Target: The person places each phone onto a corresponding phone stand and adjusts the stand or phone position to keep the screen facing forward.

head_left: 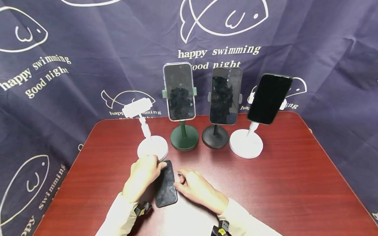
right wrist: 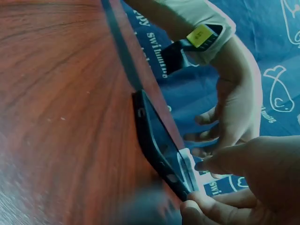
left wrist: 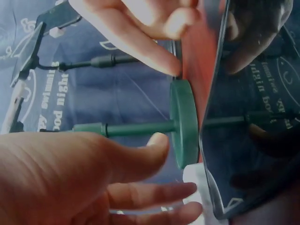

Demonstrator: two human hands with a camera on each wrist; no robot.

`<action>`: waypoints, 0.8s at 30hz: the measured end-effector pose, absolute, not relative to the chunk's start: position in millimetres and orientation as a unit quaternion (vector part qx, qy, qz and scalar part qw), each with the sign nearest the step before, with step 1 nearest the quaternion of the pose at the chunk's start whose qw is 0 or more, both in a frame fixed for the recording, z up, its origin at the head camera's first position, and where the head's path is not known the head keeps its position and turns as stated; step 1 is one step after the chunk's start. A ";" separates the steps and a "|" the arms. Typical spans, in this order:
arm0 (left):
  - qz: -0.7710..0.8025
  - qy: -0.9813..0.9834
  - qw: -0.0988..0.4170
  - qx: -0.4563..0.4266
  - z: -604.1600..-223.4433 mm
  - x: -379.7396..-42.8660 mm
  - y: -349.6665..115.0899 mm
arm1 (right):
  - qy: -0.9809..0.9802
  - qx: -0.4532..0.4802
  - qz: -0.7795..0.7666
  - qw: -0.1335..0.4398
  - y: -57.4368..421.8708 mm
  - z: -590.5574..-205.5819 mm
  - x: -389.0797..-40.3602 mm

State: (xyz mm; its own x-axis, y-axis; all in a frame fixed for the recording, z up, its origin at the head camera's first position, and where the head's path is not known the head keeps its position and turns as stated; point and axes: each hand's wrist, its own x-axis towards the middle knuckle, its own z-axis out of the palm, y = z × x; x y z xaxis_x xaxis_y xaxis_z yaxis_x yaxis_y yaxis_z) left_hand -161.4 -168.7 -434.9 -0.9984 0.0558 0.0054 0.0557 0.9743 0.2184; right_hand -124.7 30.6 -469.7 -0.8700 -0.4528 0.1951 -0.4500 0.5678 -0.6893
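A black phone (head_left: pixel 166 188) lies face up on the table in the head view. My left hand (head_left: pixel 143 173) is at its upper left edge, the thumb reaching over the top corner. In the left wrist view, the thumb and fingers of my left hand (left wrist: pixel 117 173) are extended and loose beside the phone (left wrist: pixel 253 98). My right hand (head_left: pixel 199 190) lies along the phone's right side with fingers loosely bent. In the right wrist view, fingertips of my right hand (right wrist: pixel 239 197) meet the near end of the phone (right wrist: pixel 154 140); whether they press it, I cannot tell.
Behind the hands stand a white phone stand (head_left: pixel 146 127) without a phone, then a green stand (head_left: pixel 184 139), a black stand (head_left: pixel 215 137) and another white stand (head_left: pixel 246 144), each holding a phone. A patterned cloth (head_left: pixel 103 49) hangs behind the reddish table (head_left: pixel 295 183).
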 end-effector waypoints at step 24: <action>0.075 0.990 0.100 -0.062 -428.3 -154.4 -168.0 | 0.904 -0.235 -0.349 0.074 21.4 -472.5 -107.0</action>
